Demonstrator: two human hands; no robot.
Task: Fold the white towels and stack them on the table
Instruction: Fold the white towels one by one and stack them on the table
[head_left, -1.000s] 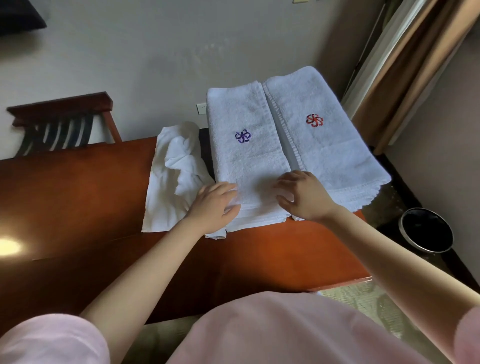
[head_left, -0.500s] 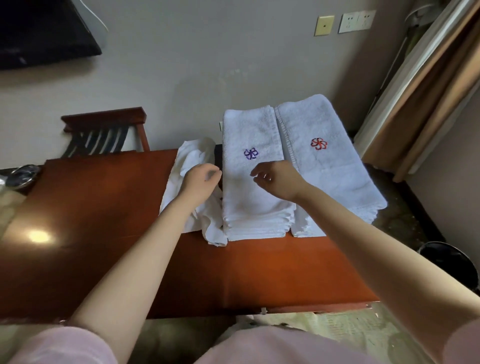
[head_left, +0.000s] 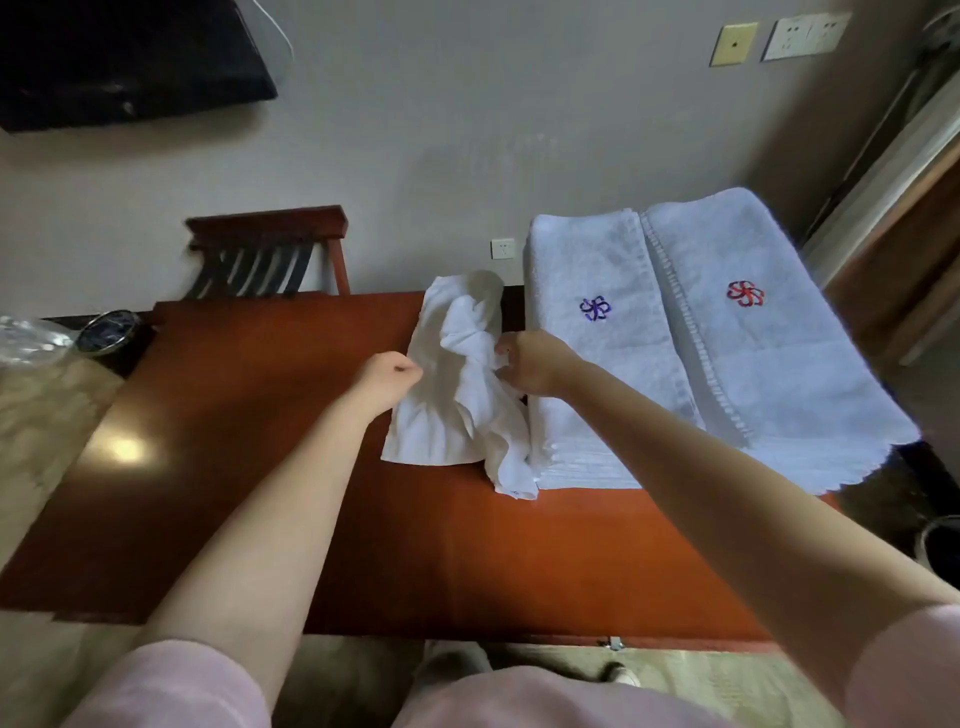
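1. Two stacks of folded white towels are done: the purple-flowered stack (head_left: 587, 270) and, touching its right side, the red-flowered stack (head_left: 753, 364).
2. One crumpled white towel (head_left: 457, 415), just left of the purple-flowered stack, is not yet folded.
3. The left hand (head_left: 389, 376) and right hand (head_left: 530, 364), fingers curled, pinch its sides.

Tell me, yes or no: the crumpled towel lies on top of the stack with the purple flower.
No, the crumpled towel lies on the table, left of the stack with the purple flower.
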